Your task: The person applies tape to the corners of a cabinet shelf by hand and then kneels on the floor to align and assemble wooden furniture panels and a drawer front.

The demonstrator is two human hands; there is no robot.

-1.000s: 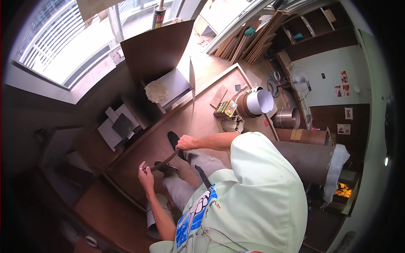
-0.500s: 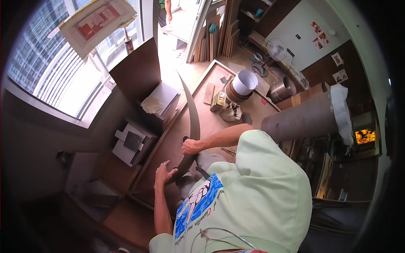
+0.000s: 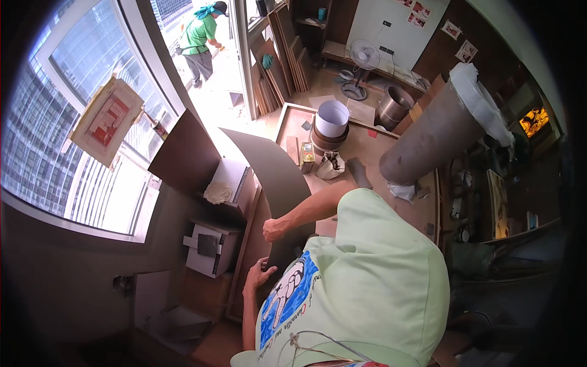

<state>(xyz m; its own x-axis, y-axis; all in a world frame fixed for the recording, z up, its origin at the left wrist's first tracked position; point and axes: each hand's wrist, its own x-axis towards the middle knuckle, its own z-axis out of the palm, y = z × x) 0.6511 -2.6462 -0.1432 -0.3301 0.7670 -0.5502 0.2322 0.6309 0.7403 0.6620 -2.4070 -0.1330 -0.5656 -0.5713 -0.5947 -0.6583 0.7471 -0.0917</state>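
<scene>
A long, thin, flexible grey-brown sheet (image 3: 269, 162) stands on edge in front of my body and curves away toward the bright doorway. My right hand (image 3: 274, 230) is closed on its left edge, with the forearm crossing in front of the sheet. Lower and closer to me, my left hand (image 3: 259, 274) grips the near part of the sheet between thumb and fingers. The sheet's near end is hidden by my shirt. Underneath lies a wide reddish-brown tabletop (image 3: 361, 147) with a raised rim.
White rolls (image 3: 332, 119), a small tin (image 3: 307, 158) and a cloth bag (image 3: 331, 166) sit on the table. A large brown tube (image 3: 428, 131) leans at right. White boxes (image 3: 206, 252) stand left. Beyond the doorway, a person (image 3: 200, 38) in green bends over a surface.
The sheet has turned to show more of its broad face, its far end shifting left. Both hands still hold it. My view has turned right and up, bringing the person outside into sight.
</scene>
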